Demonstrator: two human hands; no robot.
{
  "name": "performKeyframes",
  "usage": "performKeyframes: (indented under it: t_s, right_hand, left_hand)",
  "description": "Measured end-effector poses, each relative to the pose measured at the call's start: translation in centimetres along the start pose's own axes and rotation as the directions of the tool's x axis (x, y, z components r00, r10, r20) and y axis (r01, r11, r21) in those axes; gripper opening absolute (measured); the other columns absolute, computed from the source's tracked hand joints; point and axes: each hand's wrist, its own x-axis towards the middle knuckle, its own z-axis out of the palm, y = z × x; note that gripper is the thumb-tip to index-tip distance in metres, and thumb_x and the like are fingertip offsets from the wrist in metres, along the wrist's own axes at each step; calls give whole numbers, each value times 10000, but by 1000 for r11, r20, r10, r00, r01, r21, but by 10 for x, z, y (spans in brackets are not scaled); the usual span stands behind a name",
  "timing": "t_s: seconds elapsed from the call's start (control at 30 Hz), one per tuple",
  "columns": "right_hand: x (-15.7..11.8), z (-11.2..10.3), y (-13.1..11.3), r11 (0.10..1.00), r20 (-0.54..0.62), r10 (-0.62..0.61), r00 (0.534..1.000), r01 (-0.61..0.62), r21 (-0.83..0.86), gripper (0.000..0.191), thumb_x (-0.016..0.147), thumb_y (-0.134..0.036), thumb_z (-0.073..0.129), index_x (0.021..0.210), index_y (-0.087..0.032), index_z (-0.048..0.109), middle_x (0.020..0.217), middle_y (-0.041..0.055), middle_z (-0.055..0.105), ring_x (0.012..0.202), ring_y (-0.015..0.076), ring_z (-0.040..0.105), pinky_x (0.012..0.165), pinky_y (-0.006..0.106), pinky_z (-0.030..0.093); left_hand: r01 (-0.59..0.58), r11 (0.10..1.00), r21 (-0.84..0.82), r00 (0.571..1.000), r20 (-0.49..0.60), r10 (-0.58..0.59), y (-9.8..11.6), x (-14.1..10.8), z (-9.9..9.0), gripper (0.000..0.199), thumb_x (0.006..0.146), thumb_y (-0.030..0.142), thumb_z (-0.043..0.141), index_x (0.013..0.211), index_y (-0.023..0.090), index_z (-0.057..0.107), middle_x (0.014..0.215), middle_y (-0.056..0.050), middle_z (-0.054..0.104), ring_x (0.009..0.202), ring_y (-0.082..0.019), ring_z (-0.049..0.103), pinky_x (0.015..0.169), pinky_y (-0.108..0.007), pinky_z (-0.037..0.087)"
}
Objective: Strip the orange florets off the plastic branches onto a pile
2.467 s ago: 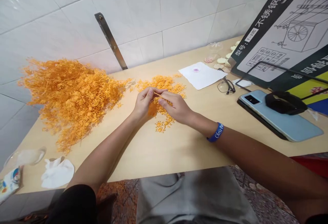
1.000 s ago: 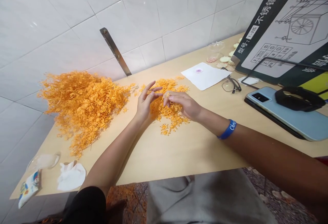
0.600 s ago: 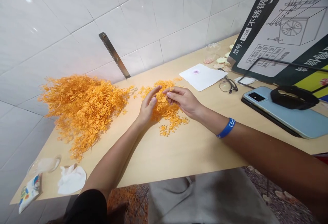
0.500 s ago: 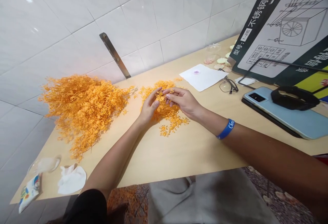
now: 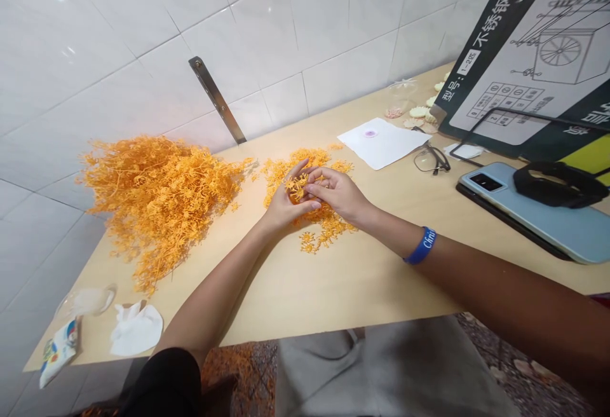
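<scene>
My left hand curves around a small orange artificial flower sprig, its thumb stretched out below. Facing it, my right hand has its fingertips pinched together at the same sprig; exactly what lies between them is partly hidden. Under and behind both hands spreads a pile of loose orange flower pieces, some of them star-shaped. A large bushy heap of orange flower stems lies to the left, against the tiled wall.
A white paper sheet with a purple mark, eyeglasses and a light-blue phone with a black band on it lie to the right. Behind stands a printed box. Tissue and a small packet lie front left.
My left thumb has swung down and outward beneath the right fingers, and the left hand has opened wider around the sprig. My right fingers have curled in closer. The view has shifted slightly.
</scene>
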Motion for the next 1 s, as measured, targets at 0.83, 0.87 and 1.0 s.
performKeyframes:
  t_s: [0.83,0.87,1.0]
  right_hand:
    - [-8,0,-9,573,469,-262,843,527,-627,302,896,-165,423,596,-195,433,633,10,495,710,162,511,672,289,379]
    - [-9,0,-9,572,489,-245,837,532,-624,290,891,-157,419,604,-195,430,638,10,498,699,159,501,664,286,373]
    - [-9,-2,-11,626,439,-226,870,475,-619,274,901,-205,425,628,-192,423,622,-5,484,619,135,454,621,271,342]
  left_hand:
    - [222,825,-519,870,-277,-409,19,8,5,318,881,421,611,726,145,600,489,10,608,553,-133,661,603,-228,517]
    - [206,821,-532,855,-310,-416,20,9,2,329,897,425,591,707,157,571,437,40,548,512,-118,640,615,-226,522]
    - [164,878,-450,889,-318,-329,23,8,-7,307,857,461,634,825,157,599,609,-2,669,601,-130,682,669,-246,535]
